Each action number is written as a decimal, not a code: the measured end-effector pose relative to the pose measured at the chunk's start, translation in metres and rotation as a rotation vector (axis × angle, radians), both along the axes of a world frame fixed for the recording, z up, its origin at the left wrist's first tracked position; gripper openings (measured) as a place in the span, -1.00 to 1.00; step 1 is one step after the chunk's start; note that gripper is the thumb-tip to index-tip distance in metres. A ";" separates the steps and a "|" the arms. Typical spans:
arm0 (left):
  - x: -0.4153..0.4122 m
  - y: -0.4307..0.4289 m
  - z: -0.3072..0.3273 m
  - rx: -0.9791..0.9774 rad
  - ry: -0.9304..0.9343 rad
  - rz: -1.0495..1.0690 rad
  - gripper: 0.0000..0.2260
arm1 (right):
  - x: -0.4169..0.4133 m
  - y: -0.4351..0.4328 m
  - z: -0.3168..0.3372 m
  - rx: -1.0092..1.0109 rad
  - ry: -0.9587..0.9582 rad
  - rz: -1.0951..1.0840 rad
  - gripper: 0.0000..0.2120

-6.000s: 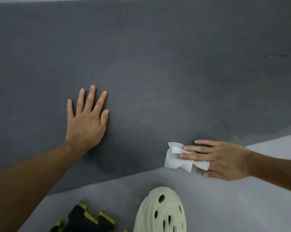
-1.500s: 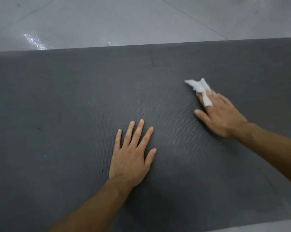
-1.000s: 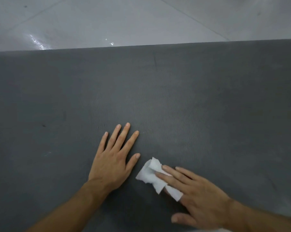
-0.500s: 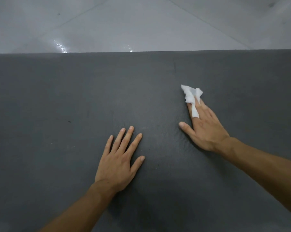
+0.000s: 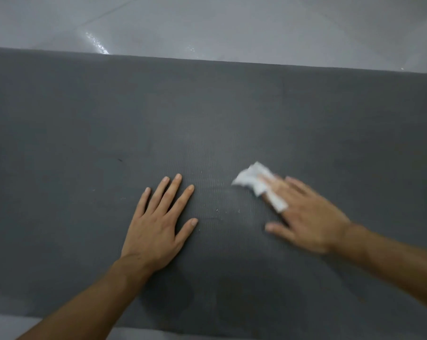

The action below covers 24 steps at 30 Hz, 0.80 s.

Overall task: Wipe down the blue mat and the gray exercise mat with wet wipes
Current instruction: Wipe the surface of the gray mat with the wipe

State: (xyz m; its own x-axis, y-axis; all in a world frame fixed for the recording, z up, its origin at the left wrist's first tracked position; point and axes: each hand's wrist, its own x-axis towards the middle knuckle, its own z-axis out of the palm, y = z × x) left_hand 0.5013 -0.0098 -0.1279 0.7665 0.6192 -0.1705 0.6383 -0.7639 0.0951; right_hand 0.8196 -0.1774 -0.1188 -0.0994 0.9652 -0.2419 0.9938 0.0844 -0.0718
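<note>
The gray exercise mat fills most of the view, lying flat on the floor. My left hand rests palm down on it, fingers spread, holding nothing. To its right, my right hand presses a crumpled white wet wipe onto the mat under its fingertips; the hand is blurred by motion. The wipe sticks out past the fingers toward the far left. The blue mat is not in view.
Glossy gray floor tiles lie beyond the mat's far edge. A strip of the same floor shows at the near left corner. Small white specks dot the mat between the hands.
My right hand has slid the wipe back toward me and a little left from its farther spot. My left hand stays planted; the view has shifted slightly.
</note>
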 end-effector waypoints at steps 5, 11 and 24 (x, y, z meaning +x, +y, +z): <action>-0.012 0.000 -0.002 0.012 -0.018 0.087 -0.38 | 0.043 0.066 0.004 0.061 0.091 -0.386 -0.21; -0.017 -0.004 -0.005 0.039 -0.037 0.168 -0.38 | -0.073 0.035 0.003 0.014 0.201 -0.122 -0.14; -0.016 -0.004 -0.006 0.026 -0.018 0.169 -0.43 | -0.034 0.075 0.007 -0.019 0.077 0.039 -0.20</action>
State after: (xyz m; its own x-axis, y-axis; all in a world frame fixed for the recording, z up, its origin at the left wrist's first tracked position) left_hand 0.4857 -0.0133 -0.1336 0.6535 0.7438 -0.1403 0.7566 -0.6478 0.0892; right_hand 0.7855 -0.1024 -0.1116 -0.1563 0.9554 -0.2506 0.9812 0.1212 -0.1500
